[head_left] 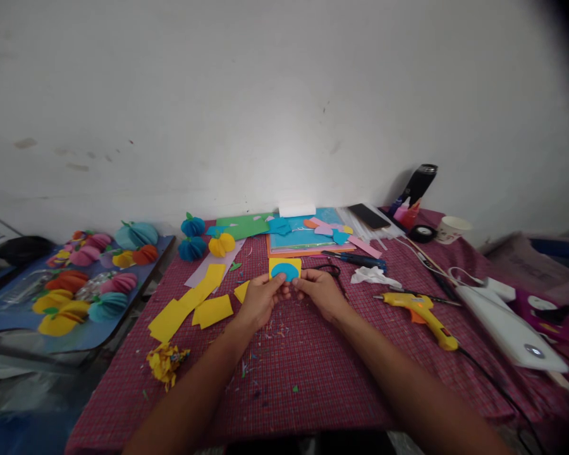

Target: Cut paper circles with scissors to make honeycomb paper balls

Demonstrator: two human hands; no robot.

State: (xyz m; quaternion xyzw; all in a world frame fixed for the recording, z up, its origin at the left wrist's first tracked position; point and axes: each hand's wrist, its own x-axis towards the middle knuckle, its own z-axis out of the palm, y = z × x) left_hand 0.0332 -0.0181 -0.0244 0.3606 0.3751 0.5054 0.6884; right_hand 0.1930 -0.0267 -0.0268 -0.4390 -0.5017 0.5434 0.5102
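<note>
Centre of frame: left hand (260, 300) and right hand (318, 292) meet, fingers of both pinched on the lower edge of a yellow square (285, 268) w/ a blue disc (285, 272) lying on it, held just above the tabletop (313, 373). Yellow strips (189, 303) lie left of the hands, a crumpled scrap (165, 361) at lower left. Glue gun (422, 311) sits right of centre, scissors (329, 270) just behind the right hand, white tissue (373, 275) nearby. Paper sheets (303, 237) stacked at the back. Paper balls (83, 284) on a blue board (85, 335), far left.
</note>
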